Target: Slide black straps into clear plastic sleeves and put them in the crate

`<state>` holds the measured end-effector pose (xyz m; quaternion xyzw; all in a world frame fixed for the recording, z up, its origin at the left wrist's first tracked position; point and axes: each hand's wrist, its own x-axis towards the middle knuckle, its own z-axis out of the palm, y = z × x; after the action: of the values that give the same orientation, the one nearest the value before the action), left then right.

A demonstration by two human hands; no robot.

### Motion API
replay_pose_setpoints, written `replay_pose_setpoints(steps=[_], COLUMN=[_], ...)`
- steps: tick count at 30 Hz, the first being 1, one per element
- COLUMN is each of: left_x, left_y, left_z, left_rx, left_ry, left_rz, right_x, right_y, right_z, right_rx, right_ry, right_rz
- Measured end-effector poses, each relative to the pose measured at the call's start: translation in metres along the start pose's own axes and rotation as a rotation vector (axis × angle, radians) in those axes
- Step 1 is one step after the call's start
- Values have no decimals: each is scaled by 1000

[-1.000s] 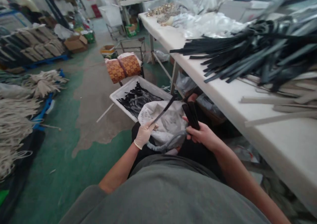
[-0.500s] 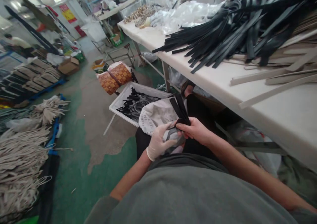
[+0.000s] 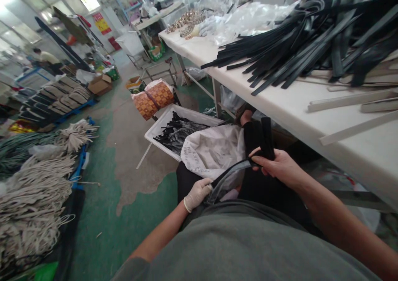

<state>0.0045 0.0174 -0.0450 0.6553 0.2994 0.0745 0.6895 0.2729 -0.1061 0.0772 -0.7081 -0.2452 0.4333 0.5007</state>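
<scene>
My right hand (image 3: 281, 168) is closed round a bundle of black straps (image 3: 260, 136) that stick up from its fingers. One long black strap (image 3: 231, 172) curves down from that bundle to my left hand (image 3: 197, 193), which wears a pale glove and is closed on the strap's lower end, close to my body. Both hands are over my lap, where a white cloth bag (image 3: 214, 150) lies. Just beyond the bag stands a white tray (image 3: 161, 125) with several black strap pieces in it.
A long white table (image 3: 280, 102) runs along my right, piled with black straps (image 3: 311, 44), grey strips, plastic bags and gold hardware. A checked stool (image 3: 154, 97) stands past the tray. Pale cord bundles (image 3: 34, 190) lie on the green floor at left. A person works far back left.
My left hand has drawn back toward my body, pulling one strap out from the bundle. My right hand has shifted right and a little lower with the bundle. The view has turned slightly.
</scene>
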Motion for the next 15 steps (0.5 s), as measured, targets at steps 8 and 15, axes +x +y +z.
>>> replay_pose_setpoints(steps=[8,15], left_x=[68,126], left_y=[39,120], left_z=[-90,-130], left_rx=[-196,-246], left_ry=[585,625], left_rz=[2,285], right_x=[50,87], right_y=[-7,-34], right_z=[14,30], right_rx=[-108,-123], right_ry=[64,72], right_rz=[-93,-285])
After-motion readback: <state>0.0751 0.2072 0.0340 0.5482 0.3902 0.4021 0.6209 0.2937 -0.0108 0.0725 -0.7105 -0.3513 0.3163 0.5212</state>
